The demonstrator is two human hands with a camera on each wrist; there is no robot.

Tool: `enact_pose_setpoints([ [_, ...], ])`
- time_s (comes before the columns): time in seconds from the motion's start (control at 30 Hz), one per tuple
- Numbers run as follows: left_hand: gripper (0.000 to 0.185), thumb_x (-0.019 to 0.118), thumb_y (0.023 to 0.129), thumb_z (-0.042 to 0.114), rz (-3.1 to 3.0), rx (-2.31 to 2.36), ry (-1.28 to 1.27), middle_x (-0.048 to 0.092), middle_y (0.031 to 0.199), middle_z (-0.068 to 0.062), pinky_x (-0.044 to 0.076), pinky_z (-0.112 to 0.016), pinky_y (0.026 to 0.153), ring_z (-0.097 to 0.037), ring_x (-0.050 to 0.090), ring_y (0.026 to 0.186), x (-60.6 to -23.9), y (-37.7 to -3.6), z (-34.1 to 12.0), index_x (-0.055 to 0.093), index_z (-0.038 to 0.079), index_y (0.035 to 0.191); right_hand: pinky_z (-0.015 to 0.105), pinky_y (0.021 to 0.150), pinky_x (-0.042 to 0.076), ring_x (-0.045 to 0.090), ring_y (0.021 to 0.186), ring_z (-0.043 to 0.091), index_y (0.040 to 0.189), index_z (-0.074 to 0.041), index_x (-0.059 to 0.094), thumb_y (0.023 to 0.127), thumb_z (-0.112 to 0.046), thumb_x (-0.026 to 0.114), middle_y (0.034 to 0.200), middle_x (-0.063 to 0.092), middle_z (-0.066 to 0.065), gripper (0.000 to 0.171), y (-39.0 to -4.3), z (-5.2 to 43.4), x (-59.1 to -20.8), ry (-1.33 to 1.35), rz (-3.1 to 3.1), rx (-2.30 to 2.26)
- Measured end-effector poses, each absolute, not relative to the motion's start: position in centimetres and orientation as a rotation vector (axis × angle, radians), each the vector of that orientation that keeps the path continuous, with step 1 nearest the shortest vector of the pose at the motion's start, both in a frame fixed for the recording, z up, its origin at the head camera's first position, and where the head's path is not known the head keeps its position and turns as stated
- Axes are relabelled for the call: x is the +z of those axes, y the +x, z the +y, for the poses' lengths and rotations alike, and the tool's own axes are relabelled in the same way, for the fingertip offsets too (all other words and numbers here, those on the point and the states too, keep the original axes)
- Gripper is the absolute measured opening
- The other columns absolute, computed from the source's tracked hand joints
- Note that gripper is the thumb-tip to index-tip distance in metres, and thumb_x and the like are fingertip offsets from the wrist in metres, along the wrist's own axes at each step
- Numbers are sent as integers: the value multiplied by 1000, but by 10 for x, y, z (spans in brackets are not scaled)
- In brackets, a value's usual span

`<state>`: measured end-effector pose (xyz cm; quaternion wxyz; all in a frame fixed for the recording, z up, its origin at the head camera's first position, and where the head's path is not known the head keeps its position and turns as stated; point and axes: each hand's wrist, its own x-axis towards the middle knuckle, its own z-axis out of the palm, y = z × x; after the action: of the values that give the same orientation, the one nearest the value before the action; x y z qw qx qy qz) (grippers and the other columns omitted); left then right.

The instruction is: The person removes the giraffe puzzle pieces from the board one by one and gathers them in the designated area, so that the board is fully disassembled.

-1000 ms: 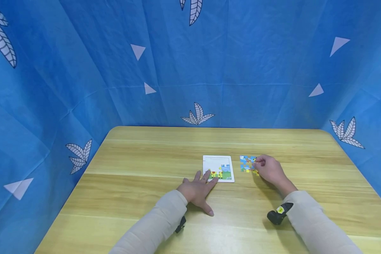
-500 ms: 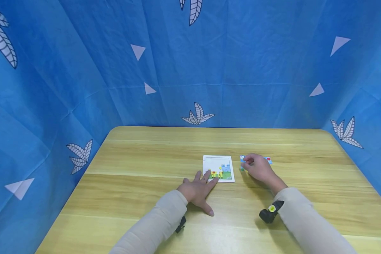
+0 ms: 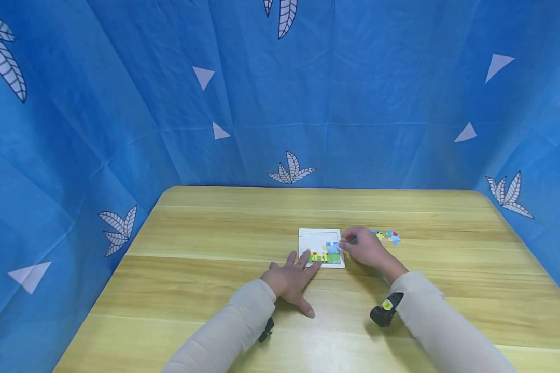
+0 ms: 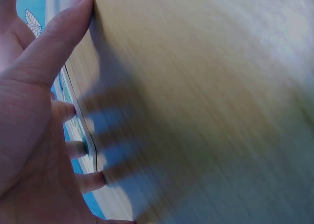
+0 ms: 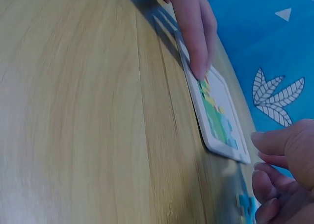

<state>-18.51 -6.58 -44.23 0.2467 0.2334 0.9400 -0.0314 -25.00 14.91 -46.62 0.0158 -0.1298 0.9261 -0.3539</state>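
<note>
**Left hand [image 3: 293, 282] lay spread at puzzle tray [image 3: 310, 240], right hand [image 3: 366, 249] at its far side**

A blue curtain [image 3: 270, 93] hung behind and around the work, printed with white triangles [image 3: 203, 79] and pale, dark-veined leaves [image 3: 291, 170]. In front of it stood a wood-grain table [image 3: 205, 223] with rounded back corners. Two light-coloured sleeves, a left sleeve [image 3: 228, 324] and a right sleeve [image 3: 448, 324], reached in from the near side, a black wrist device showing at each cuff.

The left hand was open, its fingers straight and fanned, with fingertips on the near left part of the puzzle tray and the thumb apart, pointing toward the near side. The right hand had its fingers bent, thumb and forefinger tips brought close together beside the tray's right edge; whether they pinched a piece could not be told.

The white-rimmed puzzle tray lay flat near the middle of the table. Fitted pieces [image 3: 318, 257] covered its near strip and climbed the right side: green ground, yellow figures with a touch of red, and light blue above. The upper left of the tray floor showed pale.

Smallest were the loose pieces [image 3: 389, 237], blue and yellow, lying on the table to the right of the tray, partly hidden by the right hand. The rightmost bore a red spot.
</note>
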Motion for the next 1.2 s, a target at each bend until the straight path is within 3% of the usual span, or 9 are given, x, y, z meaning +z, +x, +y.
enact_pose_setpoints([
  [0.63, 114, 68, 59, 71, 2562, -87, 642, -5, 157, -1, 27, -66, 97, -33, 5, 143, -442, -184, -67, 5, 36, 148, 48, 90, 44, 55, 103, 30, 110, -2, 64, 83, -14, 66, 109, 59, 16, 30, -250, 131, -466, -461, 2787, -1011],
  [1.2, 114, 66, 60, 72, 2560, -112, 641, -5, 157, -2, 28, -66, 96, -33, 5, 143, -441, -184, -67, 4, 36, 148, 46, 89, 42, 51, 100, 28, 107, -2, 64, 81, -13, 67, 106, 56, 15, 29, -250, 125, -464, -542, 2784, -931],
])
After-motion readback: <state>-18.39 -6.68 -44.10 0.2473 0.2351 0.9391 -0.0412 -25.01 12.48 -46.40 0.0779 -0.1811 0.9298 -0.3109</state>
